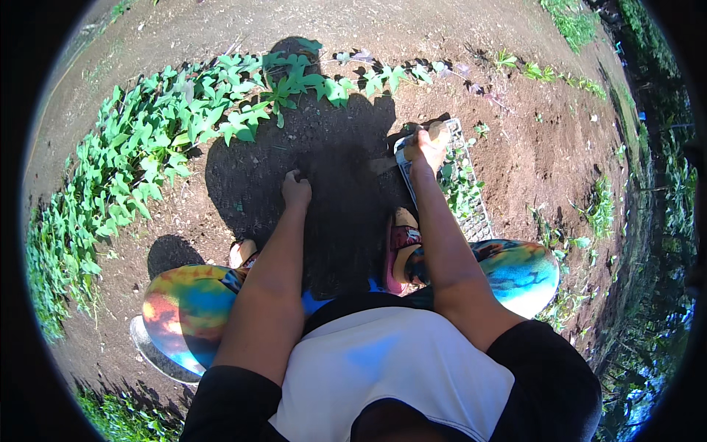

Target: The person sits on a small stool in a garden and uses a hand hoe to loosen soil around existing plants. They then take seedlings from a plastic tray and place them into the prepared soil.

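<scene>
Layout of a garden plot, by position

Plant row (162, 121): on the soil (530, 162), curving from the left edge to the upper middle of the frame.
Tray (475, 225): on the soil, right of centre.
Small plants (458, 184): in the tray.
Right hand (428, 152): at the tray's upper end.
Left hand (297, 191): centre, below the plant row, left of the right hand.
Right foot (403, 254): just left of the tray.
Left foot (241, 253): left of the left forearm (278, 258).
Trees (666, 221): right edge.
Grass (129, 416): lower left.
</scene>
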A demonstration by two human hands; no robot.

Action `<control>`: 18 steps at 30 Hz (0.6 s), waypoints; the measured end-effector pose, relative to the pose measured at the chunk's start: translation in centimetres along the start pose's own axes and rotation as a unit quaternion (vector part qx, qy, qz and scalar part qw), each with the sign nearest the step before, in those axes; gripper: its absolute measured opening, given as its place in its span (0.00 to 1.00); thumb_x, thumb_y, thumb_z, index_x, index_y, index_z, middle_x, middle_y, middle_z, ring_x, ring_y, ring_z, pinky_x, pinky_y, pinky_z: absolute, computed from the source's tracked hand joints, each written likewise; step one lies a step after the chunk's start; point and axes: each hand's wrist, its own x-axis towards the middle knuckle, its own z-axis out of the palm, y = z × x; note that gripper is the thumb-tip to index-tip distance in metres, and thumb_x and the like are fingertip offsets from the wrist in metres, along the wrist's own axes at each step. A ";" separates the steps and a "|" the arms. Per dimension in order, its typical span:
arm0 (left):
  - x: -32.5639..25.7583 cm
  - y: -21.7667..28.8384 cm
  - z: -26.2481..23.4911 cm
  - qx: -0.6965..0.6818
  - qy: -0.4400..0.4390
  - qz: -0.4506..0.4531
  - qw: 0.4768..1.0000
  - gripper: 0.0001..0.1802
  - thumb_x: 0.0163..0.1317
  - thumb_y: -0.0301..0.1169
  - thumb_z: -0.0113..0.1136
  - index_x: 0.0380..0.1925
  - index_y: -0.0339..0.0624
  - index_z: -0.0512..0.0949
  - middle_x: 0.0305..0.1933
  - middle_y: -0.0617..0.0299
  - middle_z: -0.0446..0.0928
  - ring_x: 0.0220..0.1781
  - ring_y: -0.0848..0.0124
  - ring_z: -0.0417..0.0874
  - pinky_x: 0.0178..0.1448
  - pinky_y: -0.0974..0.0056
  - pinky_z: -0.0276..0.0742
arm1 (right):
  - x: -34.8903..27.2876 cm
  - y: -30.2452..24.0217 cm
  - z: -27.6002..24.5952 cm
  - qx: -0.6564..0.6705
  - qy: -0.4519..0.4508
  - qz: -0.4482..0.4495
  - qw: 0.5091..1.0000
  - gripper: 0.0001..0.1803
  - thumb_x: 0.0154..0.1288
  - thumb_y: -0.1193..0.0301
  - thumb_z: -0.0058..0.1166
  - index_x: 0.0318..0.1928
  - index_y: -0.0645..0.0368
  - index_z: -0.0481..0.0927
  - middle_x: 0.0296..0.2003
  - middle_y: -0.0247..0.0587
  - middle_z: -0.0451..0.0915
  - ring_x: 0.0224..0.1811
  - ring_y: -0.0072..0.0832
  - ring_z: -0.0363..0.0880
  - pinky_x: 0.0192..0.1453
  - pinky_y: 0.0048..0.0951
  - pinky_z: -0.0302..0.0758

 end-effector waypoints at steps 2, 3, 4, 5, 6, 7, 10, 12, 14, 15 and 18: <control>-0.1 0.2 0.2 0.042 -0.038 -0.010 0.998 0.31 0.58 0.29 0.56 0.65 0.36 0.71 0.62 0.39 0.77 0.67 0.47 0.77 0.70 0.52 0.71 | 0.9 9.3 -4.5 0.176 -0.002 0.206 0.963 0.11 0.67 0.68 0.58 0.47 0.56 0.76 0.34 0.34 0.77 0.34 0.29 0.76 0.43 0.42 0.78; -0.1 0.1 0.6 0.066 -0.056 -0.009 0.996 0.33 0.58 0.27 0.55 0.66 0.34 0.68 0.62 0.37 0.76 0.67 0.46 0.76 0.70 0.52 0.71 | 2.4 12.6 -6.5 0.247 0.009 0.240 0.939 0.10 0.69 0.66 0.56 0.47 0.55 0.75 0.33 0.34 0.75 0.33 0.31 0.76 0.43 0.45 0.79; 0.5 0.5 1.2 0.075 -0.054 0.008 0.996 0.34 0.57 0.26 0.55 0.67 0.33 0.66 0.63 0.35 0.75 0.67 0.45 0.76 0.70 0.52 0.71 | 1.9 15.3 -8.2 0.249 0.018 0.195 0.948 0.05 0.72 0.67 0.52 0.42 0.53 0.74 0.31 0.33 0.73 0.31 0.33 0.74 0.42 0.47 0.79; 1.0 0.5 1.6 0.091 -0.064 0.018 0.994 0.36 0.57 0.25 0.55 0.69 0.32 0.64 0.64 0.35 0.74 0.68 0.45 0.74 0.71 0.52 0.70 | 2.4 16.7 -9.4 0.260 0.067 0.288 0.919 0.05 0.72 0.66 0.51 0.40 0.52 0.75 0.29 0.33 0.71 0.30 0.32 0.73 0.40 0.48 0.78; 0.8 0.0 1.9 0.107 -0.069 0.028 0.991 0.38 0.56 0.24 0.54 0.70 0.31 0.61 0.66 0.34 0.72 0.70 0.44 0.73 0.72 0.53 0.69 | 2.4 17.5 -10.2 0.248 0.100 0.333 0.904 0.05 0.72 0.66 0.51 0.41 0.52 0.74 0.29 0.33 0.71 0.30 0.32 0.73 0.40 0.47 0.77; 0.8 -0.4 2.0 0.126 -0.084 0.038 0.988 0.40 0.56 0.23 0.54 0.72 0.31 0.59 0.67 0.34 0.71 0.71 0.44 0.71 0.74 0.53 0.67 | 2.2 17.2 -10.3 0.244 0.134 0.399 0.874 0.05 0.73 0.66 0.51 0.41 0.51 0.74 0.28 0.33 0.71 0.31 0.32 0.73 0.40 0.46 0.77; 1.3 -0.9 1.8 0.065 -0.092 0.018 0.993 0.42 0.55 0.21 0.53 0.73 0.30 0.56 0.70 0.34 0.67 0.74 0.44 0.67 0.76 0.53 0.64 | 0.8 13.3 -6.7 0.262 0.116 0.371 0.883 0.05 0.73 0.67 0.51 0.43 0.52 0.73 0.28 0.33 0.70 0.29 0.31 0.72 0.39 0.45 0.76; 1.4 -0.5 1.4 0.059 -0.094 0.015 0.994 0.40 0.55 0.21 0.53 0.72 0.31 0.58 0.70 0.34 0.67 0.73 0.45 0.68 0.75 0.52 0.65 | -0.2 8.8 -2.5 0.286 0.040 0.280 0.915 0.08 0.67 0.74 0.58 0.43 0.55 0.73 0.30 0.33 0.75 0.28 0.28 0.76 0.36 0.37 0.78; 1.4 0.4 1.2 0.077 -0.066 0.019 0.995 0.37 0.56 0.22 0.52 0.70 0.32 0.63 0.69 0.35 0.68 0.72 0.45 0.69 0.74 0.51 0.66 | -1.2 3.2 1.3 0.226 -0.181 0.169 0.942 0.12 0.66 0.76 0.60 0.49 0.59 0.77 0.38 0.35 0.78 0.38 0.25 0.77 0.42 0.31 0.76; 1.5 1.2 1.4 0.097 -0.038 0.033 0.994 0.34 0.57 0.22 0.52 0.68 0.33 0.66 0.68 0.35 0.69 0.71 0.45 0.70 0.74 0.51 0.67 | -1.1 -0.1 2.9 0.141 -0.284 0.113 0.942 0.17 0.63 0.75 0.63 0.52 0.62 0.76 0.41 0.36 0.80 0.40 0.24 0.78 0.42 0.29 0.77; 2.2 2.9 1.5 0.118 -0.003 0.076 0.990 0.26 0.61 0.25 0.51 0.61 0.35 0.74 0.64 0.36 0.73 0.67 0.45 0.74 0.70 0.50 0.70 | -0.4 -10.3 5.2 0.080 -0.364 -0.026 0.928 0.16 0.59 0.76 0.64 0.48 0.62 0.78 0.36 0.33 0.79 0.35 0.20 0.78 0.38 0.26 0.76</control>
